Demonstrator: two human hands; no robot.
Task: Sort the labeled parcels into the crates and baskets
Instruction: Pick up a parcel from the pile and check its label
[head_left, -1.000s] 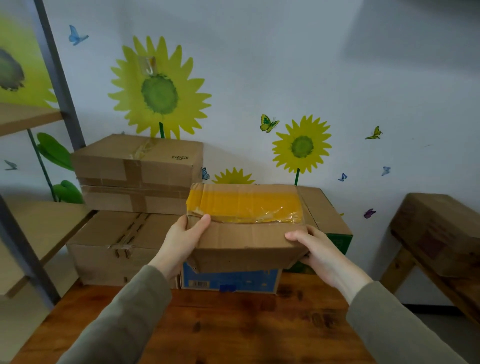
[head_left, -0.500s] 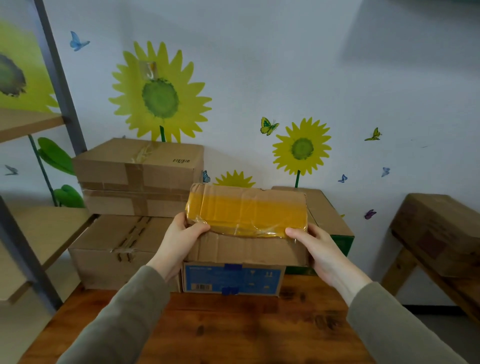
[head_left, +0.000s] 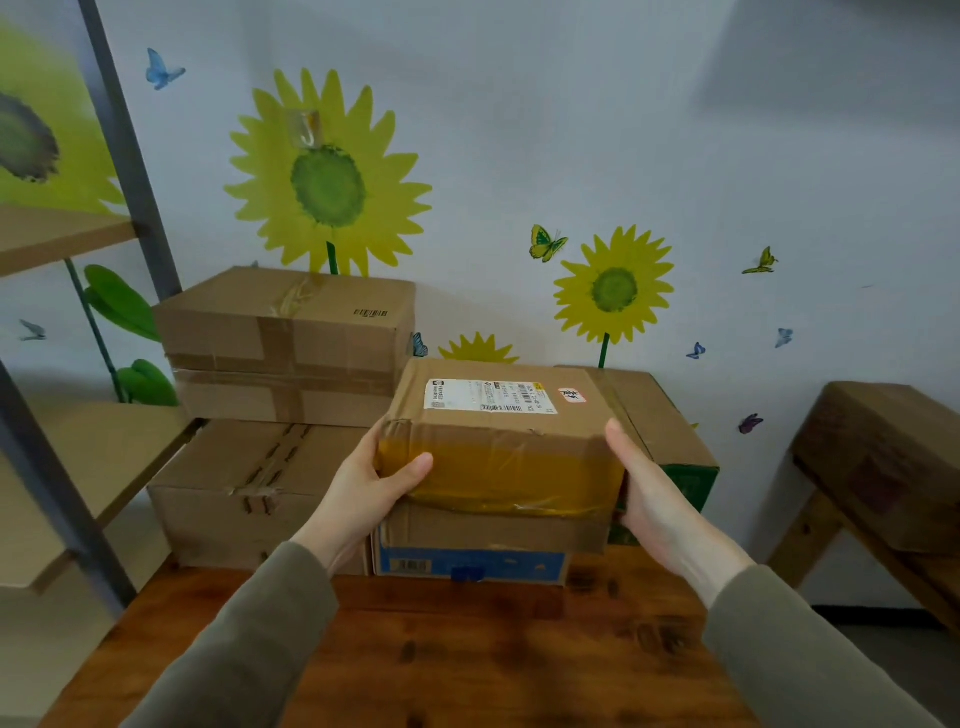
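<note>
A small cardboard parcel (head_left: 498, 441) with yellow tape on its near face is held in the air between both hands. Its top shows a white shipping label (head_left: 488, 396) and a small red-marked sticker (head_left: 571, 396). My left hand (head_left: 363, 483) grips the parcel's left end, thumb curled over the taped face. My right hand (head_left: 649, 499) holds the right end, its fingers hidden behind the box. Just below the parcel sits a box with a blue band (head_left: 467, 561) on the wooden table (head_left: 441, 660).
Stacked cardboard boxes (head_left: 280, 353) stand at the back left of the table, and a green-sided box (head_left: 670, 436) at the back right. A metal shelf rack (head_left: 62, 467) is on the left. A wooden bench with a brown box (head_left: 883, 467) is on the right.
The parcel has been rolled toward me in both hands: the yellow taped face went from the top to the near side, and the labeled face now points up.
</note>
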